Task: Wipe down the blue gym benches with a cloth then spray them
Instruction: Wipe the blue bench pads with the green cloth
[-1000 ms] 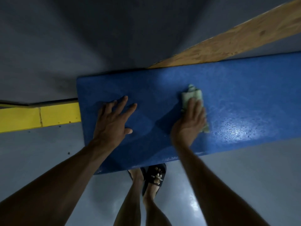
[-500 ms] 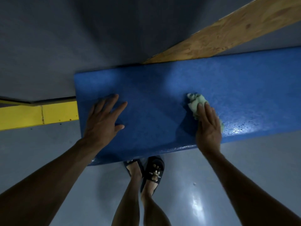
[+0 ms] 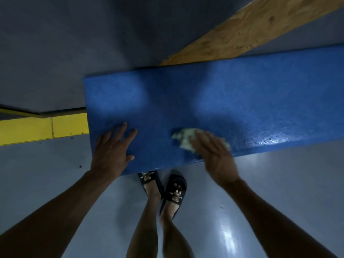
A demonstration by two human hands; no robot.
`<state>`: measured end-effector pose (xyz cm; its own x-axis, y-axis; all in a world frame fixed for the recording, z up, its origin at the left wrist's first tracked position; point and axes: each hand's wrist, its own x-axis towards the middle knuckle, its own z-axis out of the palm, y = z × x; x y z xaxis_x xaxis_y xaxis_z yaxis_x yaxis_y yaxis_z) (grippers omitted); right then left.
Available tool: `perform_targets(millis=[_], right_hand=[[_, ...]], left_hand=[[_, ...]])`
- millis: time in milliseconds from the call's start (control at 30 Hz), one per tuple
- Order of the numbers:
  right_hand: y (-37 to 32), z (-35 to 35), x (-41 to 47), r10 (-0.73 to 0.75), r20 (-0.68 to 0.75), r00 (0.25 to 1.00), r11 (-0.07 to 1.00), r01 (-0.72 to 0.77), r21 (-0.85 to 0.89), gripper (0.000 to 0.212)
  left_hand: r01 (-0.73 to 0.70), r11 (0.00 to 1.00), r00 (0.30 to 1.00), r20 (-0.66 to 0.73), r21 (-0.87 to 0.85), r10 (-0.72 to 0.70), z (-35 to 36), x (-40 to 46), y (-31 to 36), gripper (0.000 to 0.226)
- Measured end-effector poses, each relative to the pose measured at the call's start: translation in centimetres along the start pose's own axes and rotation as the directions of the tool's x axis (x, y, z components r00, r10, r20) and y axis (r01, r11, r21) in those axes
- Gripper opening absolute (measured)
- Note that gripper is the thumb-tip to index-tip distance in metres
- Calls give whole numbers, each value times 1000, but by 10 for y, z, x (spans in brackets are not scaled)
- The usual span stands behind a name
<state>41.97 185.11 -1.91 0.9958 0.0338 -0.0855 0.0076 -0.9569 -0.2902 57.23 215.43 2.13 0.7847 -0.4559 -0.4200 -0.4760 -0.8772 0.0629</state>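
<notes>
**Cloth sweeping back toward the near edge of the bench end**

The grey floor (image 3: 279, 183) is filling most of the view, with the blue counter (image 3: 242, 101) running across it ahead of both hands and out to the right. A plank of bare wood (image 3: 251, 30) is slanting away beyond the counter, well past the right hand, and a yellow strip (image 3: 42, 127) is lying on the floor just left of the left hand. Two feet in dark slides (image 3: 175, 190) are standing below the hands, tucked up to the counter's near edge.

The left hand (image 3: 111, 151) is resting flat on the counter's left end, fingers straight and spread, bracing. The right hand (image 3: 214, 157) is pressing the pale cloth (image 3: 184, 138) onto the counter with straight fingers laid over it; most of the cloth is showing just left of and beyond the fingers. The hand is blurred, so it is moving fast.

Compared with half a second ago, the cloth is sitting further left and closer to the near edge, nearer the left hand. A wet sheen is glinting on the counter to the right of the right hand. By my reckoning the wiping is working toward this end, and spraying is still to come; no spray bottle is in view.
</notes>
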Motion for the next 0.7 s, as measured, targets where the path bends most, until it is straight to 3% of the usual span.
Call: perform_targets(millis=[67,167,233,267,333,433,500,567,633,700], right_hand=[[35,-8,-18,273,-86,958,961,-269,58,74],[23,5,-19,623,-233,747,780,-575,246,67],[-18,22,-5,738,-278,615,675,-656,338,65],[-45,30,2,743,-283,606,668,-648,367,65],[-98,41,6,675,-248,695,727,-568,387,66],[-133,42,-5,342,-81,936,914,-311,259,67],[-105,35,-11,88,-10,996,981,-85,176,67],[-60,23,-13,-83,6,997,994,82,73,66],[-11,13,-18,-26,-49,998,999,27,20,64],[26,-1,-23,215,-123,969,977,-212,32,60]], left_hand=[[19,1000,1000,14,-2,-19,0,2,4,90],[47,999,999,23,-1,-47,0,5,9,88],[58,998,998,31,-7,-58,1,5,12,87],[65,998,997,34,-9,-65,0,5,12,87],[75,997,996,51,1,-75,-1,5,13,86],[75,997,995,71,-10,-74,-5,4,14,85],[76,997,993,91,-20,-73,-8,2,15,85],[76,997,993,93,-15,-75,-8,1,15,85],[70,997,995,73,-19,-69,-6,1,14,85],[57,998,998,41,-35,-55,-3,1,13,86]])
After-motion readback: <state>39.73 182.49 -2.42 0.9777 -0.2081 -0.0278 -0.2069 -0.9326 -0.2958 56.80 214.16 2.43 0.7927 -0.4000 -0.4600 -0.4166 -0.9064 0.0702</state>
